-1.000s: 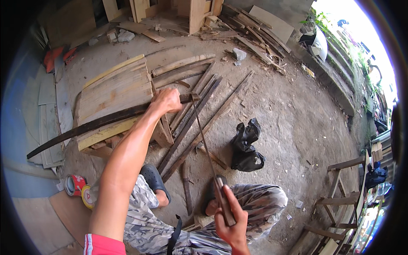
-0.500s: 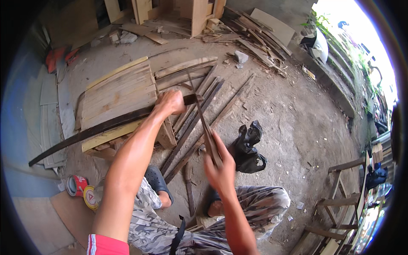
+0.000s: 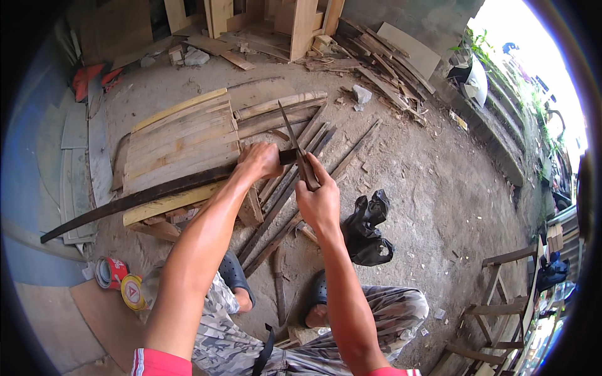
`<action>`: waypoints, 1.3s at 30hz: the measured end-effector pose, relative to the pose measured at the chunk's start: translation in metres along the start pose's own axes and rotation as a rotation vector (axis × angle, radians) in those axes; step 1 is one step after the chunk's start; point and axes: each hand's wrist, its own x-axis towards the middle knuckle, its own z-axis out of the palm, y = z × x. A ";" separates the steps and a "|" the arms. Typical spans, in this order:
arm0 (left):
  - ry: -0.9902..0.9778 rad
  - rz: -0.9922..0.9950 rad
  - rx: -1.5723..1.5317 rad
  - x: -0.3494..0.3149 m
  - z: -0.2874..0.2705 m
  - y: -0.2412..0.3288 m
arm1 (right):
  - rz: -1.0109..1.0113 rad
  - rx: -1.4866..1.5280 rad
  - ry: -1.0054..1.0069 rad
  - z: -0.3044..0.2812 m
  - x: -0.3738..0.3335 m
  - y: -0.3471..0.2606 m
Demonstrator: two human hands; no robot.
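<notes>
My left hand (image 3: 262, 161) holds a long dark wooden strip (image 3: 150, 182), its right end poking past my fingers; my right hand (image 3: 319, 195) grips a brown-handled metal saw (image 3: 303, 166) pointing far.

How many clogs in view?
2: one dark clog on the left foot, another clog on the right foot. Any others hidden by clutter can't be ruled out.

Left head-worn fisheye view, tilted downward
Faces forward from above the trousers (image 3: 229, 338), near both the left hand (image 3: 260, 160) and right hand (image 3: 318, 202)
</notes>
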 end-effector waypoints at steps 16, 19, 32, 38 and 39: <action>-0.221 0.003 0.084 0.001 -0.023 0.026 | -0.006 0.041 0.044 -0.029 -0.065 0.010; -0.278 -0.108 0.024 0.006 -0.029 0.027 | 0.089 -0.009 -0.007 -0.011 -0.024 -0.004; -0.301 -0.017 -0.023 0.011 -0.008 0.008 | 0.055 -0.053 -0.016 -0.074 -0.198 -0.018; -0.112 0.030 0.046 0.008 -0.001 0.012 | -0.040 -0.036 0.038 -0.036 -0.078 -0.006; -0.166 -0.038 0.045 0.011 0.002 0.005 | 0.007 -0.052 0.023 -0.030 -0.062 -0.014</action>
